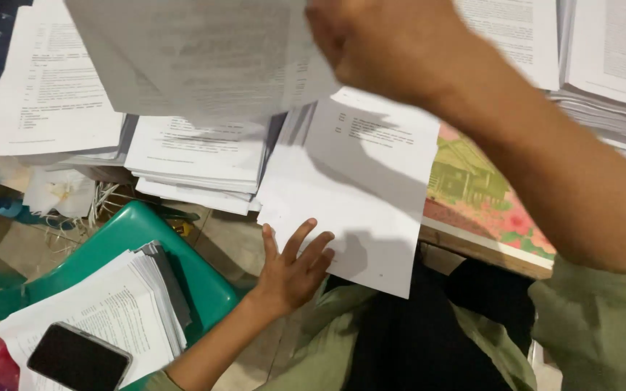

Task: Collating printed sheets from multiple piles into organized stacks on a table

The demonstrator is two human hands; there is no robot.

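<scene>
Down at seven o'clock, a black phone (78, 356) lies face up on a stack of printed sheets (110, 308) resting on a green plastic chair (182, 261). Further stacks of paper (197, 156) sit along the table edge between ten and twelve o'clock.

Near the centre, at about six o'clock, the left hand (293, 269) lies palm down with fingers spread on the lower left corner of a loose white sheet (360, 195) that overhangs the table; it presses flat and grasps nothing. That sheet's long axis runs from one o'clock down to six, tilted a little off the table edge (483, 250).

At twelve to one o'clock the right hand (385, 47) is raised close to the camera and blurred, clenched on the right edge of a lifted sheaf of pages (204, 54) which extends from it toward ten o'clock. The loose sheet lies directly below that sheaf, toward six o'clock from the right hand, and the left hand is the nearer one to it. More paper piles (610, 65) stand at two o'clock.
</scene>
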